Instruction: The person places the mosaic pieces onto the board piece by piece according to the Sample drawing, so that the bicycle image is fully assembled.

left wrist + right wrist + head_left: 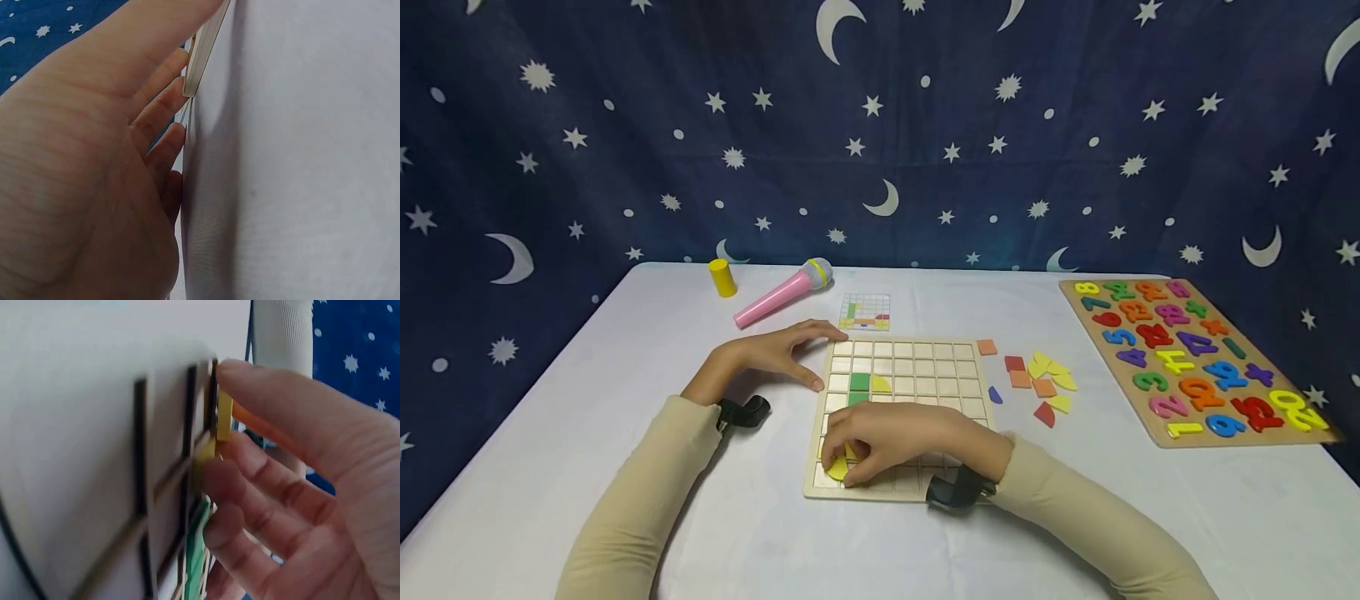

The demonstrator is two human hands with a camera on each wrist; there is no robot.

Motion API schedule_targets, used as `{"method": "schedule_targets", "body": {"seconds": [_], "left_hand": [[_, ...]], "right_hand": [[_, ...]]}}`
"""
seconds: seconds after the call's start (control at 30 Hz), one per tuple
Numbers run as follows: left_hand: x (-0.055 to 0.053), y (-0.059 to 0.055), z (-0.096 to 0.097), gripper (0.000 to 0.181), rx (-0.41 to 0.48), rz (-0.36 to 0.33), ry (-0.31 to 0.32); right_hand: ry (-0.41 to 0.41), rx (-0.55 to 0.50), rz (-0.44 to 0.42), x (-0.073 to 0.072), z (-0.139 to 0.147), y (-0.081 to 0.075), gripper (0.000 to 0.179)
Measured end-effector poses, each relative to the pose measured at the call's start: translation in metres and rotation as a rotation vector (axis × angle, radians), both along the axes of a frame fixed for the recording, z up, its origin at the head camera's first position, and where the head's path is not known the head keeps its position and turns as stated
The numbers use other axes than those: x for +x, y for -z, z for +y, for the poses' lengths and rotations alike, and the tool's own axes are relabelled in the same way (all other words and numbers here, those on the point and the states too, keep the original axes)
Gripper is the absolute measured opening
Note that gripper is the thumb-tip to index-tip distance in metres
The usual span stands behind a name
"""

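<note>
A wooden grid board (925,367) lies on the table in the head view. My left hand (775,350) rests at its upper left edge, thumb and fingers extended. Over the lower left cells, my right hand (895,437) pinches a yellow rounded piece (224,415) between thumb and finger, seen edge-on in the right wrist view. Another yellow piece (203,464) sits in the grid beside those fingertips. Higher on the board are green squares (860,382) and a yellow quarter-circle (882,384). The right hand hides part of the lower cells.
Right of the board lie loose yellow pieces (1062,403), orange squares (1020,379), red pieces (1045,414) and a blue piece (995,395). Behind it are a pattern card (865,310), pink toy microphone (782,295) and yellow cylinder (722,277). A number puzzle (1138,400) lies far right.
</note>
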State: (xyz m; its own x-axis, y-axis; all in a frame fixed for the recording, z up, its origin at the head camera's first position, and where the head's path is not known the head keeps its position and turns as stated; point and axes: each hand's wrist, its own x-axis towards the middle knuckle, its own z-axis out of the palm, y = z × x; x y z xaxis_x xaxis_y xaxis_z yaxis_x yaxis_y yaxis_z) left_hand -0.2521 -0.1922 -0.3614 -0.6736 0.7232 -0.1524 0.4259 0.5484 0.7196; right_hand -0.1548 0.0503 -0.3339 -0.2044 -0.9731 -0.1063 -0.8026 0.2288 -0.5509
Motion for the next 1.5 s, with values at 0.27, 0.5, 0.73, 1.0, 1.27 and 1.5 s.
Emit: {"method": "schedule_targets", "body": {"seconds": [0.27, 0.5, 0.73, 1.0, 1.27, 1.5], "left_hand": [[0.000, -0.004, -0.002, 0.081, -0.006, 0.018, 0.000], [0.001, -0.002, -0.001, 0.081, -0.012, 0.011, 0.008], [0.000, 0.000, 0.000, 0.082, -0.011, 0.017, 0.004], [0.000, 0.000, 0.001, 0.082, -0.024, 0.008, -0.004], [0.000, -0.002, 0.000, 0.082, -0.020, 0.006, -0.001], [-0.001, -0.002, -0.001, 0.081, -0.014, -0.004, 0.001]], "right_hand": [[0.051, 0.012, 0.087, 0.008, -0.010, -0.001, 0.023], [0.066, 0.048, 0.074, 0.011, -0.012, -0.003, 0.017], [0.098, 0.033, 0.047, 0.011, -0.014, 0.002, 0.019], [0.061, 0.003, 0.020, 0.009, -0.010, 0.003, 0.023], [0.102, -0.060, -0.038, 0.004, 0.003, 0.001, 0.018], [0.159, -0.093, -0.072, -0.001, 0.024, -0.003, 0.016]]}}
